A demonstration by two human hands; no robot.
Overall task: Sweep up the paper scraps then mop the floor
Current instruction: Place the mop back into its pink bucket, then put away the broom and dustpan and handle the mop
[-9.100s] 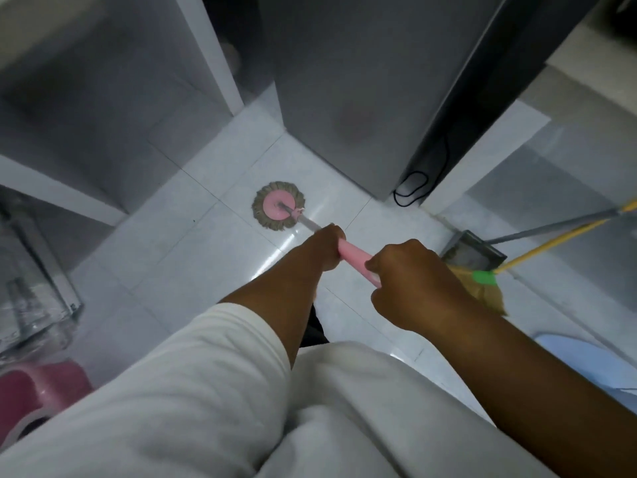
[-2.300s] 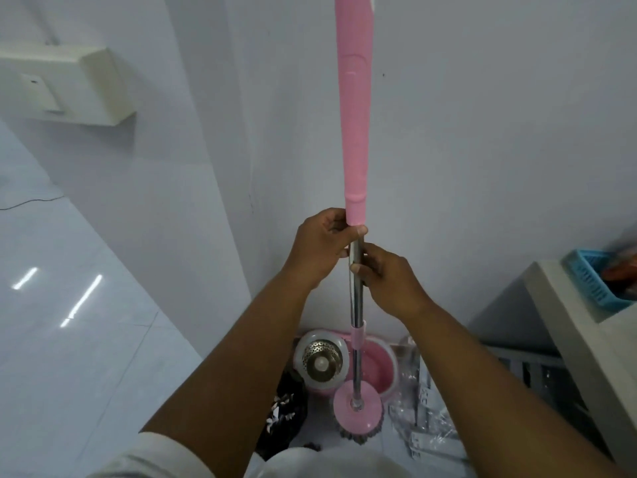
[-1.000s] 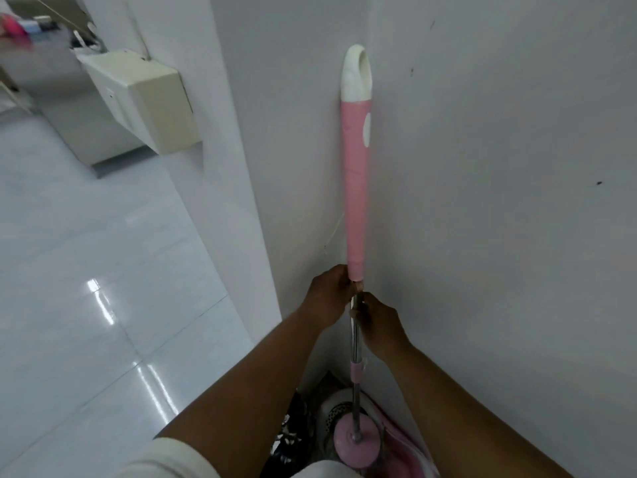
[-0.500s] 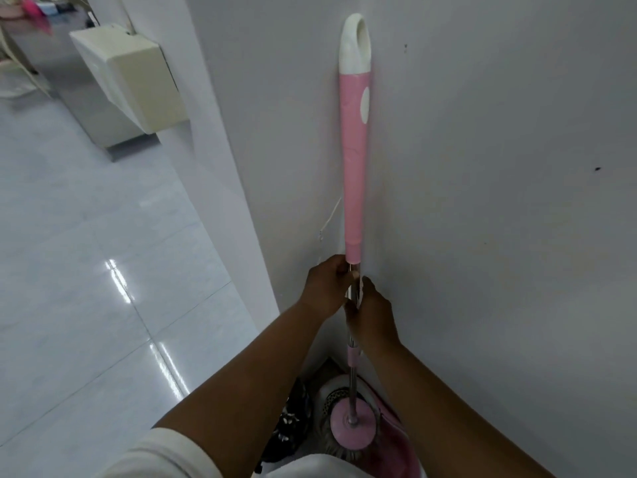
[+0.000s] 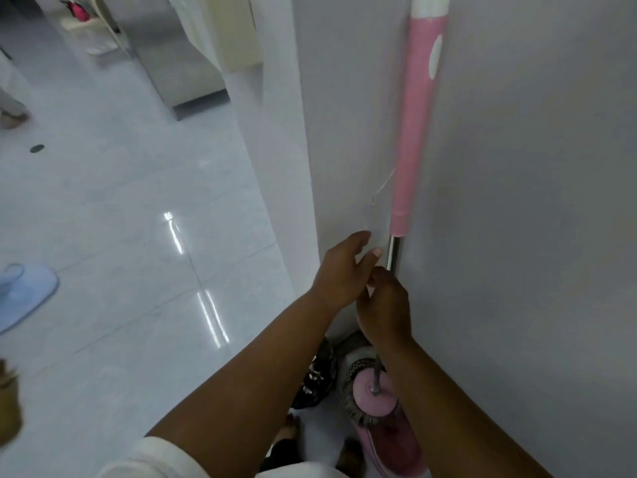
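Observation:
The mop stands upright against the white wall, its pink handle (image 5: 413, 132) running up out of view. Its round pink mop head (image 5: 374, 398) rests at the pink bucket (image 5: 396, 450) on the floor. My left hand (image 5: 341, 274) is off the pole, fingers spread, thumb tip just beside the metal shaft (image 5: 393, 253). Lower down, my right hand (image 5: 384, 308) is curled around the shaft with its back to the camera. No paper scraps are visible.
A dark patterned bag (image 5: 319, 377) lies left of the bucket. The wall corner (image 5: 286, 132) juts out left of the mop. On the glossy tiled floor are a blue slipper (image 5: 24, 291) and another person's foot (image 5: 12, 115). A metal cabinet (image 5: 175, 56) stands far back.
My left hand has let go of the mop pole and opened. The mop now leans on the wall, and the view has turned left toward the floor.

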